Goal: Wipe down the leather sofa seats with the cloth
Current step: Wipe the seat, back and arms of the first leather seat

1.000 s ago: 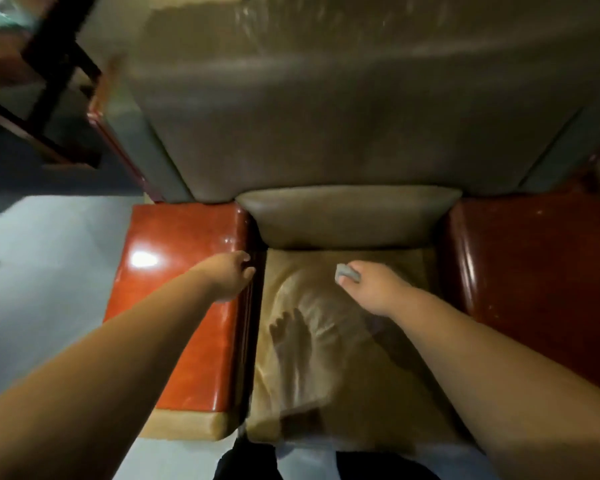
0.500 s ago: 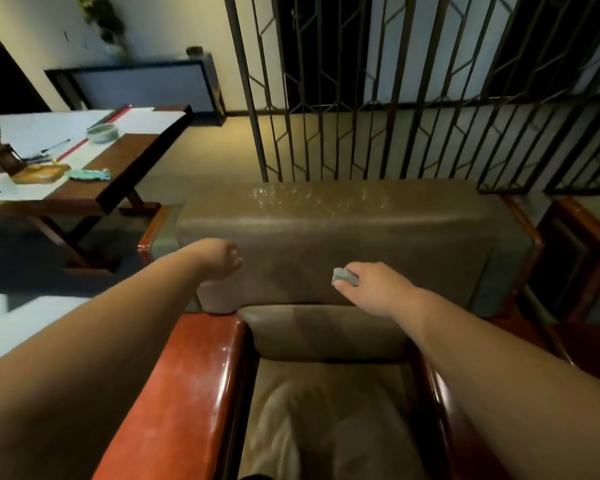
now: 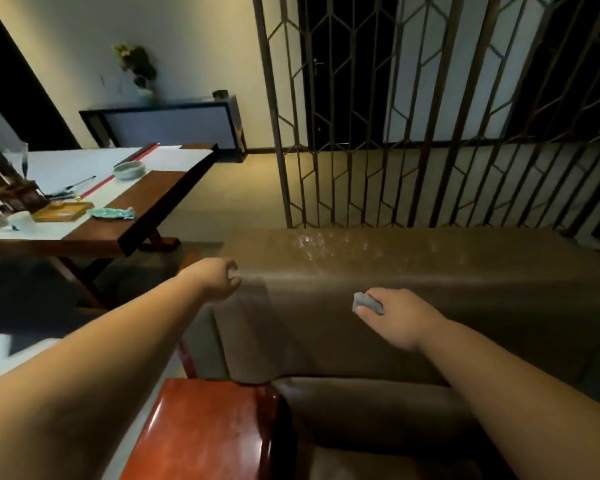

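The right hand [image 3: 400, 317] pinches a small wadded cloth [image 3: 367, 303] against the sofa backrest [image 3: 413, 271], the left hand [image 3: 219, 280] loosely curled, empty — such a wad could skip patches.

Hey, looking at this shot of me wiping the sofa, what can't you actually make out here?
- Cloth: head view; mostly balled inside the right hand, so its size and whether it touches the backrest can't be told.
- Seat cushion: head view; cut off by the bottom edge and crossed by the right forearm.
- Left hand: its fingertips curl away from the camera, grip on the backrest corner unclear.
- Desk items: too small, dim.
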